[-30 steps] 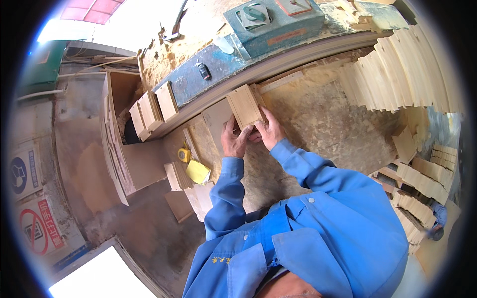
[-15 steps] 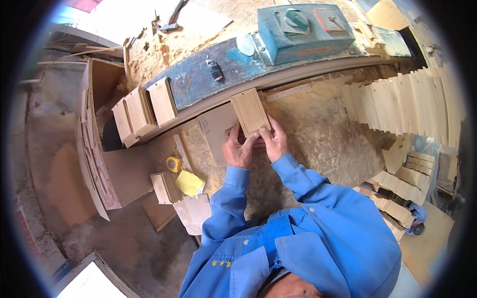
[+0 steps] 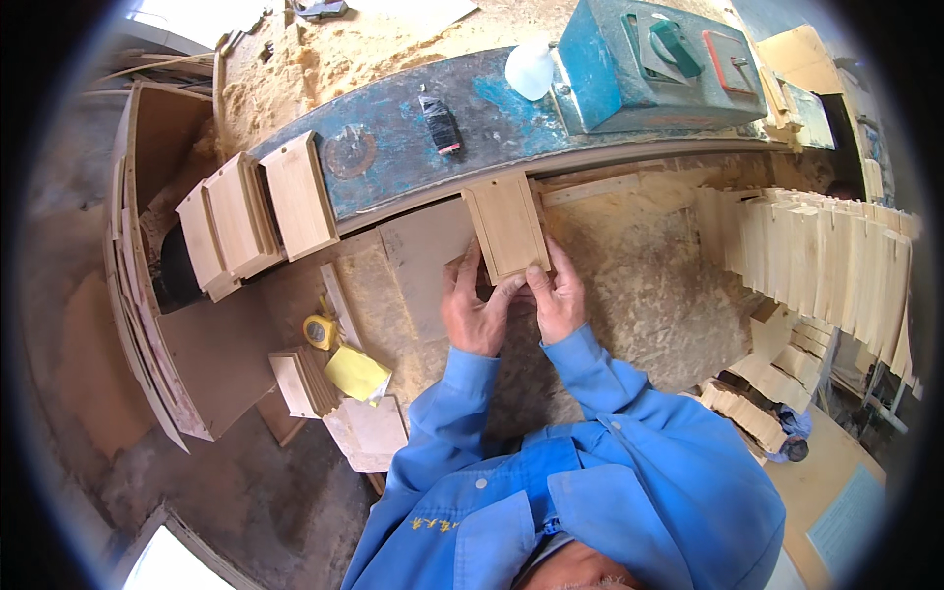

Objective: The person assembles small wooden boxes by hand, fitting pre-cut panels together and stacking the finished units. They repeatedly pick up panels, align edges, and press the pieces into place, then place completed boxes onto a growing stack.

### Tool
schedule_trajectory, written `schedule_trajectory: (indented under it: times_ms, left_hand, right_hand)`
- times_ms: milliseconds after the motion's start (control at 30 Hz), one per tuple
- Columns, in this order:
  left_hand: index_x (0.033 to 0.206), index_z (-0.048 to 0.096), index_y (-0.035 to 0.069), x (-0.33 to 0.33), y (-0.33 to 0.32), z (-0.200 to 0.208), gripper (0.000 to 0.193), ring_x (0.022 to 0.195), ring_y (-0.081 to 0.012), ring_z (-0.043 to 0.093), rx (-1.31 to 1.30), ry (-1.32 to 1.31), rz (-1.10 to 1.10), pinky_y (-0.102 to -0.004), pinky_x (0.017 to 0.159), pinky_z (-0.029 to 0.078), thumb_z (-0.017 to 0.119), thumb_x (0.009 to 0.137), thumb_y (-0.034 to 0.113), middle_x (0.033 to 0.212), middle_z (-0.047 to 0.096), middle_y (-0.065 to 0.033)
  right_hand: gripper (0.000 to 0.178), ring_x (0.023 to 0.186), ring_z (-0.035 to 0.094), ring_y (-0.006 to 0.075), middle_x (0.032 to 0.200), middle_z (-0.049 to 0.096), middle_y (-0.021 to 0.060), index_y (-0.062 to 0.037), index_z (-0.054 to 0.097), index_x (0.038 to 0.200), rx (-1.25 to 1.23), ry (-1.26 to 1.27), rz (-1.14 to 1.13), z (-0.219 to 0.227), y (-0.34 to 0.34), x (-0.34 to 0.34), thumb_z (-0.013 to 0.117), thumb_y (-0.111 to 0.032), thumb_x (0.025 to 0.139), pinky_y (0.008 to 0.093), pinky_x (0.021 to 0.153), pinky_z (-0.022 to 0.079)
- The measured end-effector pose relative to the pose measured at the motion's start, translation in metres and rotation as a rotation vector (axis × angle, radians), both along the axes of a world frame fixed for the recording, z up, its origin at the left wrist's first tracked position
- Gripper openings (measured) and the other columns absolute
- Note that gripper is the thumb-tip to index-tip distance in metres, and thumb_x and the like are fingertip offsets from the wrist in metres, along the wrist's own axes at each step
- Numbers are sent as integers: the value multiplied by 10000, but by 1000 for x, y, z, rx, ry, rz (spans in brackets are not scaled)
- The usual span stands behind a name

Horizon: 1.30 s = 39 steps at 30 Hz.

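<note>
A pale rectangular wooden panel (image 3: 505, 228), with a line running just inside its edges, is between my two hands. My left hand (image 3: 475, 307) grips its near left corner, fingers along the left side and the thumb at the near edge. My right hand (image 3: 559, 298) holds the near right corner, its thumb on the near edge. Some fingers are hidden beneath the panel. The panel's far end meets the long brown edge strip (image 3: 393, 218) of the blue machine bed; whether it touches or overlaps the strip I cannot tell.
Several wooden panels (image 3: 300, 197) lean on the bed's left end. A black-wrapped object (image 3: 440, 124) and a teal switch box (image 3: 649, 74) sit on the bed. A yellow tape measure (image 3: 319, 331) and a yellow pad (image 3: 358, 373) lie left. Stacked boards (image 3: 826, 246) stand right.
The whole view has shifted, so the machine and stacks sit differently in the picture. Both hands keep their hold on the panel, which stays at the machine's edge.
</note>
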<state>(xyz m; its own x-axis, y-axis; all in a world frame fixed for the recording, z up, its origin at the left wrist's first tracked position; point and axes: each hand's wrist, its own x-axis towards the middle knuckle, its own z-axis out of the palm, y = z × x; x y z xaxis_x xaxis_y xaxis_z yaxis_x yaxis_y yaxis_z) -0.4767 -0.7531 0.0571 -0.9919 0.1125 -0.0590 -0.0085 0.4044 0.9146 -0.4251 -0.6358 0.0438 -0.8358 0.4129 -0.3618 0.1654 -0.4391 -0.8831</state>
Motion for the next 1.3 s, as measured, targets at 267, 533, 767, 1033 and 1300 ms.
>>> schedule_trajectory:
  times_ms: [267, 533, 767, 1033, 1300]
  left_hand:
    - [1386, 603, 20, -1, 0, 6, 687, 1144, -374, 652, -31, -33, -30, -429, 942, 548, 866, 787, 231, 1267, 621, -230]
    - [1388, 597, 30, 4, -1, 6, 663, 1131, -357, 657, -41, -17, -37, -423, 919, 547, 840, 812, 251, 1263, 625, -222]
    - [1380, 555, -80, -23, -6, -2, 730, 1182, -315, 629, 280, -111, -115, -398, 1011, 488, 778, 883, 406, 1290, 635, -224]
    - [1308, 581, -69, -25, -18, 15, 631, 1011, -192, 651, 433, -357, -177, -328, 888, 520, 795, 860, 321, 1154, 690, -130]
    - [1375, 527, 25, 38, -29, 19, 672, 1170, -205, 594, 361, 64, -124, -372, 1013, 512, 863, 811, 169, 1294, 566, -75]
  right_hand:
    - [585, 1058, 675, 204, 1339, 612, 161, -8, 364, 1559, 24, -19, 2, 2, 0, 0, 603, -158, 1046, 332, 861, 608]
    - [560, 996, 703, 217, 1275, 637, 181, -16, 356, 1544, 23, 48, 7, -10, 2, 0, 586, -130, 1047, 346, 820, 627]
    - [582, 832, 741, 263, 1121, 654, 177, -110, 345, 1556, -136, -8, 23, -9, 1, 2, 599, -224, 1045, 384, 730, 643]
    - [584, 660, 707, 215, 928, 659, 114, -114, 397, 1528, -125, -58, 81, -21, 11, 28, 655, -214, 1013, 353, 581, 613]
    - [673, 1009, 666, 175, 1268, 638, 98, -88, 485, 1505, 470, 236, 324, 23, 65, 42, 783, -148, 904, 351, 872, 581]
